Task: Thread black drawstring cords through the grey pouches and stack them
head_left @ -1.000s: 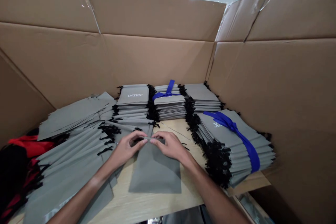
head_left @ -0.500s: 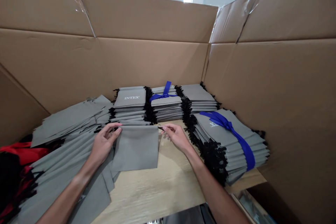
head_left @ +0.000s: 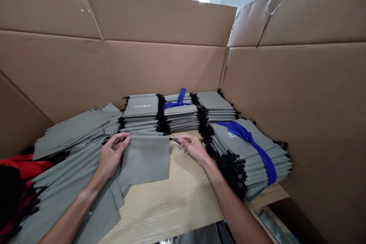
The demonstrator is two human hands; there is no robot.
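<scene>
A grey drawstring bag (head_left: pixel 146 160) hangs flat between my two hands over the wooden tabletop (head_left: pixel 171 202). My left hand (head_left: pixel 113 152) pinches its upper left corner between thumb and fingers. At the bag's upper right corner a thin black cord (head_left: pixel 174 140) sticks out, and my right hand (head_left: pixel 190 146) has its end between thumb and fingertips. Just behind the bag rises a stack of like grey bags (head_left: pixel 142 112), the top one printed INTEX. Under and beside my left forearm lies a spread pile of grey bags (head_left: pixel 65 187).
A bundle of grey bags (head_left: pixel 265 156) tied with a blue ribbon (head_left: pixel 261 150) sits at the right. Two more stacks, including a tied bundle (head_left: pixel 181 116), stand at the back. Cardboard walls (head_left: pixel 160 65) surround the table. Red fabric (head_left: pixel 25 166) lies at far left.
My right hand has drawn the black cord out farther, so a longer loop shows at the bag's corner. The bag and my left hand have shifted slightly left.
</scene>
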